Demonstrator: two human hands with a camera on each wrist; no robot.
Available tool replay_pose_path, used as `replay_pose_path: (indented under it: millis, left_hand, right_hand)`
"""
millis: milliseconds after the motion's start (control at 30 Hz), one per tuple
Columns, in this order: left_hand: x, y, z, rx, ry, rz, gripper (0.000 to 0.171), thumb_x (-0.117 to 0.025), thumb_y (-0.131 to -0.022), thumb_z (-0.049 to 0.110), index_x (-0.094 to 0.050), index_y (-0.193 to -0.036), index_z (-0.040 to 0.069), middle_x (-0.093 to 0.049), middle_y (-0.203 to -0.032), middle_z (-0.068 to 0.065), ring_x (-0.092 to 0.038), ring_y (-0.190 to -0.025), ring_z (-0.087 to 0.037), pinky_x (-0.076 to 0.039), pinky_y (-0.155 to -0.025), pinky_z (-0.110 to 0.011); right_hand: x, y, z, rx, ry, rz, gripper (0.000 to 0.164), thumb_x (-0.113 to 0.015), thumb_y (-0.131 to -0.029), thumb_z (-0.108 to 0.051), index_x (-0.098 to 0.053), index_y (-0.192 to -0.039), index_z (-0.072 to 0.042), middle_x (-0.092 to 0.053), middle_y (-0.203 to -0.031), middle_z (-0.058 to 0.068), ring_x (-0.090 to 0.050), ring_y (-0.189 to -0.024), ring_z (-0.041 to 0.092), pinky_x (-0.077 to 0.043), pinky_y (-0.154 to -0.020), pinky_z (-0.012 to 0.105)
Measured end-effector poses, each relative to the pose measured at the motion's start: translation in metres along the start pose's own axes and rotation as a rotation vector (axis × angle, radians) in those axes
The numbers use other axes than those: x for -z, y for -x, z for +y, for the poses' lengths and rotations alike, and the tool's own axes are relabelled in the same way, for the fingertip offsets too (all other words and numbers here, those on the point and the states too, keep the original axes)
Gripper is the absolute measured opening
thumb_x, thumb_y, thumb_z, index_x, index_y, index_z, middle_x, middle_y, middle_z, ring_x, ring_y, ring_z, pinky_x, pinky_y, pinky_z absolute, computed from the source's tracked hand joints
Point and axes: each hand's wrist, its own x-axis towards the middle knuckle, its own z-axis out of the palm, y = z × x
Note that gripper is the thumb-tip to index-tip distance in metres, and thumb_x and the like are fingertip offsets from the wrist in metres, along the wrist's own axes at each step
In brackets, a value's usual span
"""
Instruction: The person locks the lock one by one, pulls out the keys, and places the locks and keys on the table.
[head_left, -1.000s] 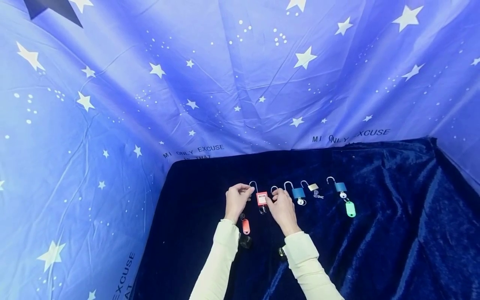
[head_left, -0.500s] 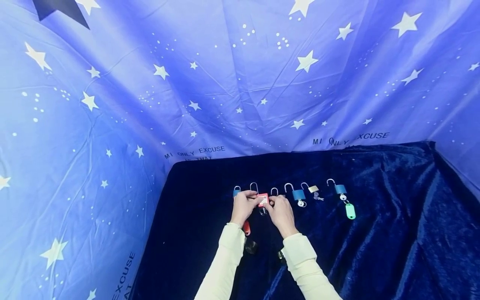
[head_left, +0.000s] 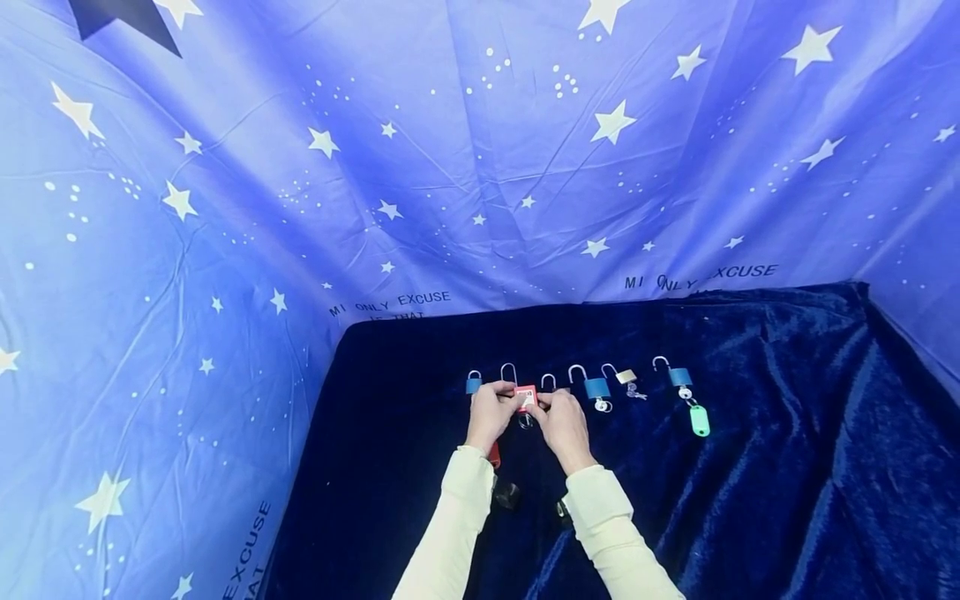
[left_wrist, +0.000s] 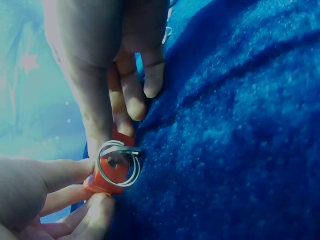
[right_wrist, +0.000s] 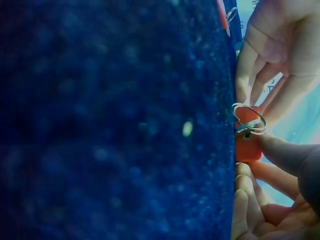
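Left hand (head_left: pixel 491 415) comes over, pinching the red lock (head_left: pixel 527 394). Right hand (head_left: pixel 566 422) pinches too, likely steadying; next move needs firm holding

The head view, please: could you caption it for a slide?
Left hand and right hand pinch a red rectangular padlock; an open golden metal padlock lies on dark-blue velvety cloth.

Holding the left arm (head_left: pixel 453 525) out toward one o'clock and the right arm (head_left: pixel 611 525) toward eleven, low in the head view. Angling the left hand (head_left: pixel 491 415) toward two o'clock and the right hand (head_left: pixel 564 423) toward ten, just beside each other. Pinching with curled thumbs (head_left: pixel 533 412) and fingers (head_left: pixel 501 387). In the left wrist view, dangling the right hand's outer fingers (left_wrist: pixel 153 75) toward six o'clock.
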Motion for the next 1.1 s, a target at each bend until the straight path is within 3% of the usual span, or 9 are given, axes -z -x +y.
replay_pose_path:
  millis: [233, 600, 900, 1100]
  left_hand:
    - [-0.005, 0.006, 0.003, 0.017, 0.017, 0.052, 0.022, -0.077, -0.085, 0.011, -0.076, -0.105, 0.001, -0.076, -0.089, -0.008, -0.070, -0.075, -0.013, -0.056, -0.066, -0.023]
    - [-0.005, 0.014, 0.003, 0.018, 0.133, 0.133, 0.025, -0.078, -0.082, 0.009, -0.076, -0.106, 0.002, -0.077, -0.090, -0.010, -0.074, -0.079, -0.015, -0.058, -0.067, -0.023]
    - [0.004, 0.011, 0.002, -0.021, 0.274, 0.130, 0.026, -0.079, -0.080, 0.004, -0.075, -0.105, -0.002, -0.076, -0.088, -0.015, -0.075, -0.081, -0.019, -0.058, -0.066, -0.022]
    - [0.009, 0.007, 0.002, 0.003, 0.367, 0.091, 0.026, -0.078, -0.082, 0.004, -0.074, -0.107, -0.003, -0.076, -0.095, -0.015, -0.073, -0.083, -0.015, -0.059, -0.068, -0.021]
  right_hand:
    - [0.000, 0.000, 0.003, 0.007, -0.001, 0.018, 0.025, -0.080, -0.084, -0.019, -0.077, -0.105, -0.005, -0.069, -0.083, 0.007, -0.066, -0.080, 0.029, -0.052, -0.074, 0.048]
    - [0.001, 0.004, 0.000, -0.032, -0.134, 0.041, 0.030, -0.080, -0.082, -0.015, -0.076, -0.110, -0.004, -0.074, -0.086, 0.008, -0.071, -0.074, 0.021, -0.054, -0.072, 0.045]
    - [0.004, 0.006, -0.006, -0.032, -0.227, 0.042, 0.031, -0.079, -0.083, -0.014, -0.073, -0.110, -0.001, -0.075, -0.086, 0.008, -0.070, -0.078, 0.023, -0.054, -0.076, 0.044]
    - [0.005, 0.006, -0.009, -0.030, -0.296, 0.058, 0.031, -0.081, -0.081, -0.015, -0.071, -0.108, -0.002, -0.074, -0.085, 0.006, -0.068, -0.076, 0.017, -0.053, -0.073, 0.033]
